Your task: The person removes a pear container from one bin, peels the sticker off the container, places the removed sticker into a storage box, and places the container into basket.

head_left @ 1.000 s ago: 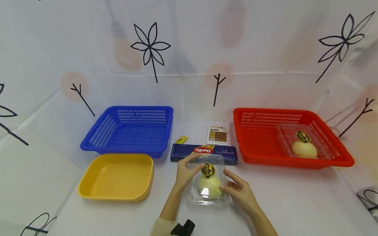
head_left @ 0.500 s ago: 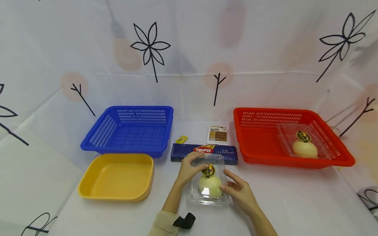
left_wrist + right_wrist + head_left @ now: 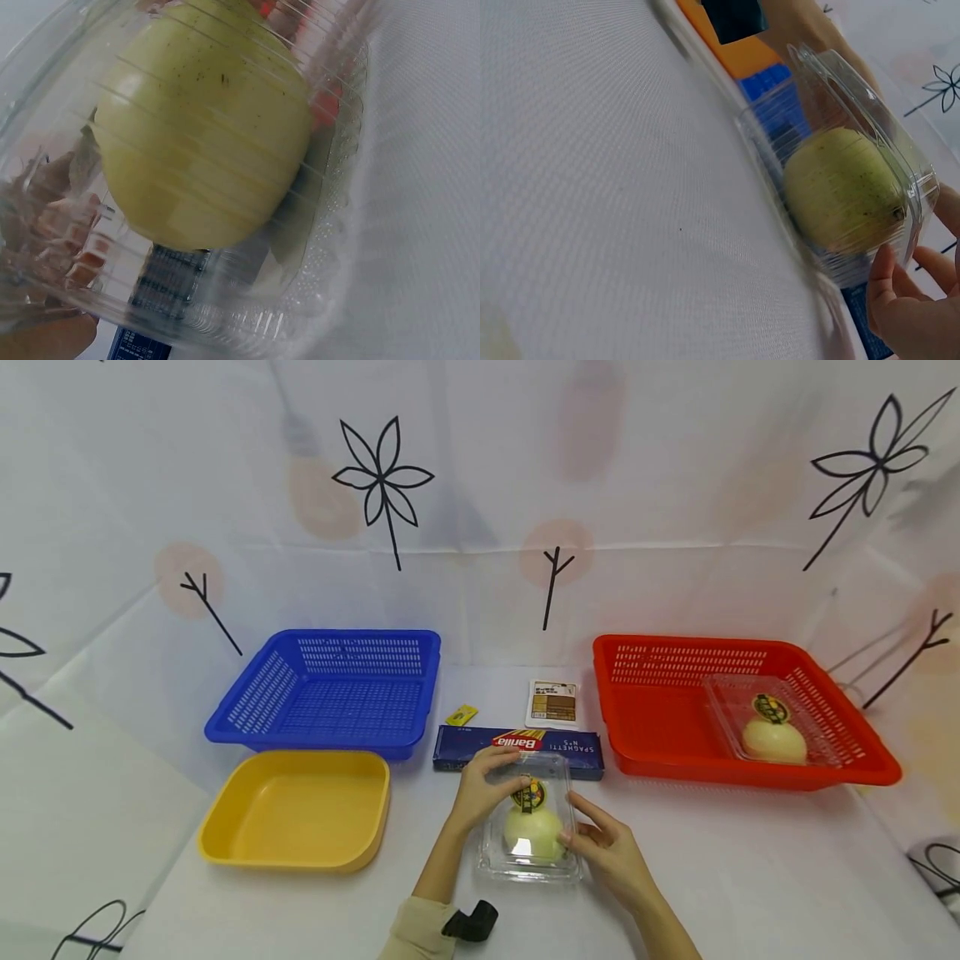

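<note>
In the head view, a clear plastic clamshell box [image 3: 553, 770] rests near the middle of the table, a round yellow-green fruit [image 3: 528, 837] inside it and a dark round sticker [image 3: 529, 795] on its lid. My left hand [image 3: 480, 789] grips the box's far left part, its thumb over the sticker. At the right side, my right hand [image 3: 609, 852] holds the box between thumb and fingers. Fine dark specks dot the fruit [image 3: 202, 135] in the left wrist view. The right wrist view shows the right thumb and fingers [image 3: 885, 274] at the box's edge.
Behind the box lie a blue Barilla spaghetti package [image 3: 472, 747], a small yellow packet [image 3: 461, 715] and a brown-and-white packet [image 3: 553, 703]. A blue basket [image 3: 352, 718] and yellow tub [image 3: 300, 810] stand left. The red basket [image 3: 660, 727] at right holds a similar boxed fruit [image 3: 774, 741].
Over the last second my left hand has shifted slightly right along the box, its thumb now covering part of the sticker. The box and right hand have stayed about where they were.
</note>
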Tool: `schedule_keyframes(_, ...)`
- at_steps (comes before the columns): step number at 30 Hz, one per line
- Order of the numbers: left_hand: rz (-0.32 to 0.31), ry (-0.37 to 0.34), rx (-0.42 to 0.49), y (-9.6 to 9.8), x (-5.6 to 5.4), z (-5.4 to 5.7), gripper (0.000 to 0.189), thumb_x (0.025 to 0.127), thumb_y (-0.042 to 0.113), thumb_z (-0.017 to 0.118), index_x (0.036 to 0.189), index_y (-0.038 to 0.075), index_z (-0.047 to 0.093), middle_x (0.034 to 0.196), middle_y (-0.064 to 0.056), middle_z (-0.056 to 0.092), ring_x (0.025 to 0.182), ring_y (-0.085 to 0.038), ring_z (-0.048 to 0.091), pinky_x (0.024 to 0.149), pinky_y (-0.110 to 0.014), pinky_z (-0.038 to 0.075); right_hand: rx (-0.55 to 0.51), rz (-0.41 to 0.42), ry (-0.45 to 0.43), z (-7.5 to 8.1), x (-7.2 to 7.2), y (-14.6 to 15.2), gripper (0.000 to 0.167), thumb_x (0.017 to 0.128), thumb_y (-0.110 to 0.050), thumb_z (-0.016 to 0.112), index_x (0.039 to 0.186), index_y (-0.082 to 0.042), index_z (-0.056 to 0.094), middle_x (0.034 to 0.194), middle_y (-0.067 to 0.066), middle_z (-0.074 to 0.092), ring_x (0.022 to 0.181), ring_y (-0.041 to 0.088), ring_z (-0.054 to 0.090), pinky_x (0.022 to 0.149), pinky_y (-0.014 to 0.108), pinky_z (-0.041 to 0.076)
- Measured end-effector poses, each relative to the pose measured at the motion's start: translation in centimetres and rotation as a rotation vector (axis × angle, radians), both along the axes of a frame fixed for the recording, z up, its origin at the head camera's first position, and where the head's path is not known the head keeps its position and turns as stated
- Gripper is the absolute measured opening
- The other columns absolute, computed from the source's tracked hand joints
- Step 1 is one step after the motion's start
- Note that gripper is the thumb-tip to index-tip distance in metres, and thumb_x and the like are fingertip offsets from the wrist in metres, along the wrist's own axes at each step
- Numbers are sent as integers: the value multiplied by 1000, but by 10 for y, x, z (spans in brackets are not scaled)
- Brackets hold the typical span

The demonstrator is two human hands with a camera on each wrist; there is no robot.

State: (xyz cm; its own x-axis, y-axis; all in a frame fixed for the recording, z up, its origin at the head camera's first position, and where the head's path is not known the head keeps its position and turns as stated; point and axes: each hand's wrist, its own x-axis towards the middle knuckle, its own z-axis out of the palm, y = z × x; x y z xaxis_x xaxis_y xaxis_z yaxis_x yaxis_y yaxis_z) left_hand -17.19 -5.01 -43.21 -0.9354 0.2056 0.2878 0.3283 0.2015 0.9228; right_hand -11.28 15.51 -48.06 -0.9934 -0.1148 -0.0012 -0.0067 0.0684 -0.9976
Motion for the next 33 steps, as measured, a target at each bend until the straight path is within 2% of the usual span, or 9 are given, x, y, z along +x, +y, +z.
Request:
schedule_keyframes(5,-2,22,-13,1,-2,-3,37,73,-3,75,105,-16,63,117,-27,59,120,-42,45,106,-53,30,-5,4,7,0,0,1,61,81,0,68,136,6,43,140,23,42,93,12,61,79,18,49)
schedule_keyframes(12,29,40,-27,2,-17,-34,34,69,5,81,100,-6,70,117,-15,63,119,-31,48,106,-45,32,-3,-3,3,-1,0,0,61,81,0,68,136,5,44,141,23,42,93,12,61,80,17,49)
schedule_keyframes(16,30,47,-26,0,-19,-40,30,69,10,82,95,-2,72,116,-11,64,118,-29,48,106,-46,32,-4,-6,-5,-1,0,0,61,81,0,68,137,5,44,141,23,42,93,12,61,80,17,49)
schedule_keyframes(18,18,35,-16,0,-18,-37,27,70,9,82,93,-2,72,118,-13,63,120,-31,47,106,-50,29,-5,-9,-9,0,0,0,60,81,0,68,136,4,44,141,23,42,93,12,61,80,17,49)
schedule_keyframes(24,-12,25,-40,0,0,-2,22,72,-1,77,88,-12,69,118,-27,58,120,-43,44,105,-57,27,-10,-7,-18,0,1,0,60,82,-1,68,137,4,44,142,22,42,94,14,60,80,17,49)
schedule_keyframes(25,-12,30,-41,0,-1,-3,22,72,-2,77,88,-12,69,118,-27,58,120,-44,44,105,-57,27,-7,-8,-19,-1,1,0,60,82,-1,68,137,3,44,142,22,42,94,14,60,81,17,49)
schedule_keyframes(31,7,38,-35,0,-16,-35,21,70,4,80,86,-6,72,120,-18,61,122,-36,44,106,-56,26,8,-24,-32,-2,1,0,59,82,-3,69,136,2,46,141,21,43,95,15,60,83,16,48)
schedule_keyframes(33,14,42,-40,0,-17,-38,20,70,7,81,85,-3,73,119,-14,62,122,-32,45,106,-53,27,7,-26,-32,-2,1,0,59,82,-3,69,136,2,46,141,21,43,95,14,60,82,16,48)
